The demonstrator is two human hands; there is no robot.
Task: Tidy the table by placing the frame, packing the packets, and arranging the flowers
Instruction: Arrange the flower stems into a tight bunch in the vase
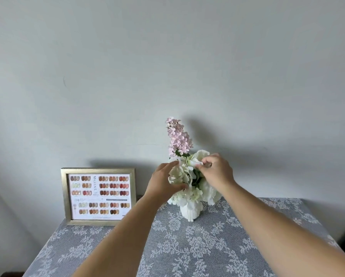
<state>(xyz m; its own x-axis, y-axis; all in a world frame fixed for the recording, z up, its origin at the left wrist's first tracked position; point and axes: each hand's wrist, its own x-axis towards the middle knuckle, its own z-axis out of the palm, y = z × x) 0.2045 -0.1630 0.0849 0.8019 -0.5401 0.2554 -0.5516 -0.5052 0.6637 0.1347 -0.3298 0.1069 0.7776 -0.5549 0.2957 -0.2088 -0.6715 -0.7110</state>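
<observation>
A white vase (190, 211) stands near the table's back edge, holding white flowers (205, 188) and a tall pink flower spike (178, 137). My left hand (163, 181) cups the left side of the white blooms, fingers curled around them. My right hand (216, 169) pinches white petals at the top of the bunch. A gold-edged frame (98, 196) with a colour-swatch chart leans upright against the wall at the back left. No packets are in view.
The table wears a grey cloth with white lace flower patterns (187, 246). A plain pale wall (167, 66) rises directly behind it. The table's left and right edges drop away to dark floor.
</observation>
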